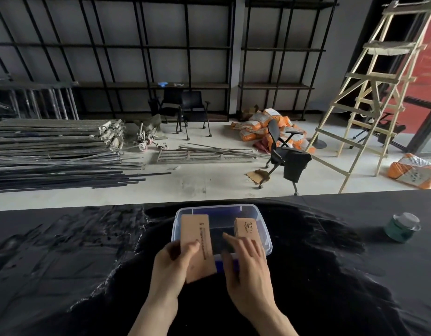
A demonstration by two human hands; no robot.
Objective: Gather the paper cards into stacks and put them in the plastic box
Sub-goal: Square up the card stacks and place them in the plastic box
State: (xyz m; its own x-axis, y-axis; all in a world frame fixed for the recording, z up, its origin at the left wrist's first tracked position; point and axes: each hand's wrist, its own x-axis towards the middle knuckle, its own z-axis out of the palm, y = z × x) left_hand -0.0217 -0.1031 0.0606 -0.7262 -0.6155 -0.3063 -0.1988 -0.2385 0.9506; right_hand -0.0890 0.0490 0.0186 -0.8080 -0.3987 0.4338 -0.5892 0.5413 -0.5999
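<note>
Low in the centre of the frame, the left hand grips a stack of tan cards, thumb across the printed face and fingers curled behind, holding it tilted over the near-left part of the clear plastic box. A second stack already sits inside the box toward its right side. The right hand lies over the box's near-right rim with its fingers spread and flat, gripping nothing; its fingertips are close to that second stack, though whether they touch it I cannot tell.

The held stack's lower end overhangs the near wall of the box, so if it is let go from here it could catch the rim and fan out onto the black sheet covering the table. A one-handed pinch on loose cards (thin paper, likely slippery) may also let the bottom ones slide free. The box looks light; a push from the right hand might shove it away
</note>
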